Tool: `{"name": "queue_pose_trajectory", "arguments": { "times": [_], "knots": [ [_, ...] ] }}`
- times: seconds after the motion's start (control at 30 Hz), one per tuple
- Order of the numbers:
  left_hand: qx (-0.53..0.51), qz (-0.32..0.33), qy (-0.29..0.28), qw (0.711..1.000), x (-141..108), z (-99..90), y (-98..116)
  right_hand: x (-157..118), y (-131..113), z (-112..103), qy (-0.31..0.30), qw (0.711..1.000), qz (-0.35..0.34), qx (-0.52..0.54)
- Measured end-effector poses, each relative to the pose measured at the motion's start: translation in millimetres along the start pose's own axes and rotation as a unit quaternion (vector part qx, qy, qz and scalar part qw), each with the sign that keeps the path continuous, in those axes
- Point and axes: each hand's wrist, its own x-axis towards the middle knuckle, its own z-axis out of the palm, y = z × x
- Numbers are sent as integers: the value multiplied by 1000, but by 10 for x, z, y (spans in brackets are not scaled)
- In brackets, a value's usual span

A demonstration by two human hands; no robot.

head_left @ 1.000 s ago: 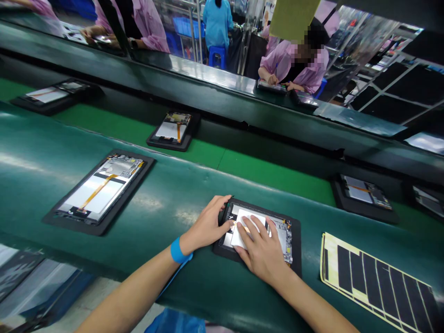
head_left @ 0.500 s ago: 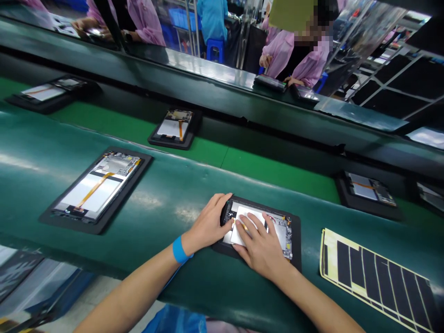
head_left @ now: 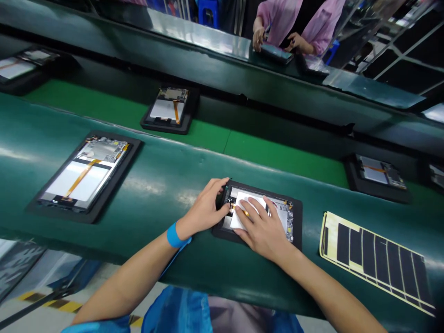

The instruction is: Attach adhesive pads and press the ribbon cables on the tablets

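An opened tablet [head_left: 281, 217] lies on a black foam pad [head_left: 297, 221] on the green bench, its circuit board toward the right end. My left hand [head_left: 204, 206] holds the tablet's left end, thumb on the near part and fingers at the far corner. A blue band circles that wrist. Over the white battery [head_left: 239, 222] in the middle, my right hand [head_left: 263, 226] lies flat with its fingers spread. An orange ribbon cable shows partly under those fingers. To the right lies a yellow-edged sheet of black adhesive strips [head_left: 378, 259].
Another opened tablet [head_left: 85, 173] sits on its pad at the left of the bench. Beyond, a green conveyor belt [head_left: 243, 155] carries several more, including one tablet [head_left: 168, 108] near the middle. Across the line a person in a pink sleeve [head_left: 324, 25] handles a dark device [head_left: 275, 53].
The view has tilted downward, so the bench and tablets sit higher in it. Both hands stay on the same tablet in nearly the same pose. The person opposite has moved their hands on the device.
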Motion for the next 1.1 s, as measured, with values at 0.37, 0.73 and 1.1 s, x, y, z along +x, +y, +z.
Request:
{"name": "queue_pose_trajectory", "arguments": {
  "times": [0.37,0.73,1.1],
  "knots": [
    [15,4,-3,1000,14,13,0,12,-4,-36,2,1000,9,-7],
    [27,-1,-6,1000,34,14,17,9,6,-39,-14,1000,3,3],
    [49,2,-15,999,37,2,33,21,52,-60,-19,999,-19,18]
  ]
}}
